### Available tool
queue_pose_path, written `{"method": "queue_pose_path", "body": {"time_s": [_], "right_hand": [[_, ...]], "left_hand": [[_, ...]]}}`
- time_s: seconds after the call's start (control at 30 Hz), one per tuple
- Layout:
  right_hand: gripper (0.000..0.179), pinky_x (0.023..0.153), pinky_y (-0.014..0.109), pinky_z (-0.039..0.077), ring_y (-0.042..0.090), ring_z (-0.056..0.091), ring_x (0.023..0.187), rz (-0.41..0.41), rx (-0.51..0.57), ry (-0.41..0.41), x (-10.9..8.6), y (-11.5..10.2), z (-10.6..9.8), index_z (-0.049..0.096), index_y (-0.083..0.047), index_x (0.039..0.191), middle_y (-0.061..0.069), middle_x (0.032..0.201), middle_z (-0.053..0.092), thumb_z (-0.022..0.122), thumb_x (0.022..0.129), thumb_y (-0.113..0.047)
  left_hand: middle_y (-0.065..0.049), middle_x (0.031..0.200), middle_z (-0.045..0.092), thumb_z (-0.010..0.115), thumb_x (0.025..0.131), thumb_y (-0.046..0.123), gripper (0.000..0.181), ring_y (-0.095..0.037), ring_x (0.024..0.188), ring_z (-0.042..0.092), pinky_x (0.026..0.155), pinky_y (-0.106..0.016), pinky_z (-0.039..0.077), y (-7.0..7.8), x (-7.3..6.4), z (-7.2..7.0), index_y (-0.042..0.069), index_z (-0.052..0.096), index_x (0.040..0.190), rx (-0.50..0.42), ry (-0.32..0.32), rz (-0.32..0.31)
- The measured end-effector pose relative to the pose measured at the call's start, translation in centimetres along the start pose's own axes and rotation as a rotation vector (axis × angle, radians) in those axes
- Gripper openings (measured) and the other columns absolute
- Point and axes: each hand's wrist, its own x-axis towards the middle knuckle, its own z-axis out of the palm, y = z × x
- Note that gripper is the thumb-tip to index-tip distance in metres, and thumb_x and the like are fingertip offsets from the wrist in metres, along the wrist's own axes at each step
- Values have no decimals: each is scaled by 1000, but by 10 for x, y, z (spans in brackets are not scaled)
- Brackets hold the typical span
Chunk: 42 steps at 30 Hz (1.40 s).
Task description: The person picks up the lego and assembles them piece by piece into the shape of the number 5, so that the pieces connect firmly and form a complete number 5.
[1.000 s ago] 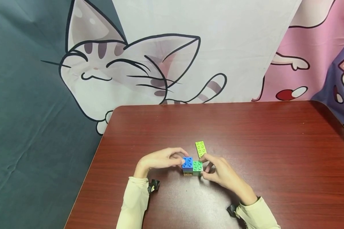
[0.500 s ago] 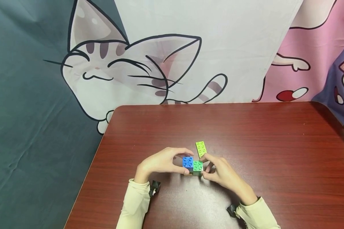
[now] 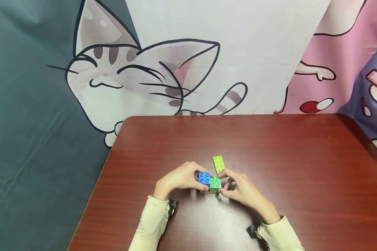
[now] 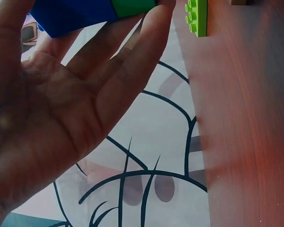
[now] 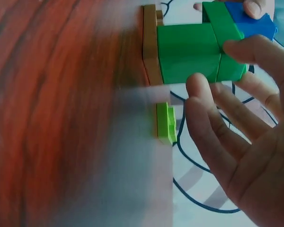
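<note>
A small stack of building bricks stands on the table in the head view. It has a blue brick [image 3: 204, 177] at the left and a green brick [image 3: 215, 182] beside it. Underneath, the right wrist view shows a larger green block [image 5: 187, 53] on a brown plate [image 5: 152, 45]. My left hand [image 3: 179, 177] grips the blue brick between thumb and fingers; the wrist view places the brick [image 4: 75, 14] at the fingertips. From the right, my right hand [image 3: 241, 186] pinches the green brick. Just behind the stack lies a lime-green plate [image 3: 218, 164], untouched.
The reddish-brown table [image 3: 286, 157] extends around the stack. A curtain printed with a cartoon cat [image 3: 106, 97] hangs behind its far edge. Another brown piece [image 4: 238, 2] shows at the top of the left wrist view.
My left hand's thumb has shifted from the blue brick's top left to its near side, and the fingers have reached farther around behind it. The right hand stays at the green brick.
</note>
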Motion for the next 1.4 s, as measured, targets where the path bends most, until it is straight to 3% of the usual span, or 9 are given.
{"method": "queue_pose_path", "body": {"time_s": [0.13, 0.23, 0.37, 0.5, 0.7, 0.87, 0.97, 1.1, 1.4], "right_hand": [[45, 55, 25, 48, 14, 58, 68, 21, 102, -117, -4, 0, -8, 50, -9, 111, 8, 97, 59, 65, 69, 3], [45, 62, 28, 48, 17, 59, 72, 53, 121, -154, -3, 2, -18, 48, -10, 115, 8, 105, 57, 61, 74, 3], [37, 67, 31, 47, 13, 60, 73, 153, -50, -56, 6, 11, -23, 52, -8, 111, 6, 96, 61, 62, 75, -6], [39, 66, 33, 45, 12, 58, 72, 294, -220, 13, 17, 20, -20, 55, -5, 104, 3, 86, 61, 69, 70, -18], [47, 59, 32, 41, 13, 49, 65, 403, -363, 41, 30, 27, -12, 54, -3, 93, 3, 76, 55, 72, 63, -35], [61, 51, 34, 37, 19, 45, 60, 500, -495, 38, 37, 26, -6, 48, -7, 88, 2, 71, 46, 67, 58, -56], [63, 49, 36, 37, 21, 46, 60, 550, -534, 38, 39, 24, -3, 46, -9, 88, 2, 72, 45, 66, 56, -59], [59, 48, 36, 36, 21, 46, 59, 565, -538, 43, 42, 23, -1, 46, -11, 85, 2, 72, 44, 67, 57, -57], [39, 49, 36, 35, 20, 43, 60, 514, -531, 23, 43, 24, 0, 46, -13, 81, 1, 72, 42, 68, 64, -41]], "left_hand": [[14, 74, 59, 72, 66, 25, 38, -5, 60, 53, 54, -18, 44, 0, -2, 3, 18, 64, 102, -24, -1, -30], [13, 73, 59, 73, 66, 23, 38, -4, 58, 52, 53, -18, 44, 1, -3, 6, 17, 64, 102, -38, -4, -47], [13, 72, 60, 72, 66, 23, 38, -6, 56, 55, 53, -19, 44, 0, -2, 7, 16, 64, 102, -51, -12, -55], [14, 75, 60, 72, 67, 24, 38, -6, 60, 55, 56, -17, 44, -3, 1, 5, 19, 63, 103, -15, -14, -28], [14, 74, 60, 72, 66, 24, 40, -4, 61, 54, 56, -18, 44, -2, 5, 3, 18, 63, 105, -20, -35, -35], [16, 75, 60, 72, 66, 24, 40, -3, 61, 53, 56, -17, 44, -2, 8, 3, 18, 63, 104, -13, -23, -1], [16, 75, 60, 72, 65, 23, 40, -5, 63, 54, 57, -17, 44, -3, 8, 3, 18, 63, 104, -14, -19, 8], [15, 74, 60, 72, 66, 22, 40, -6, 63, 54, 57, -17, 44, -3, 7, 2, 18, 63, 104, -31, -11, 1], [16, 83, 60, 71, 67, 23, 40, -2, 67, 53, 62, -17, 44, -5, 2, -2, 20, 62, 106, -24, -15, 33]]}}
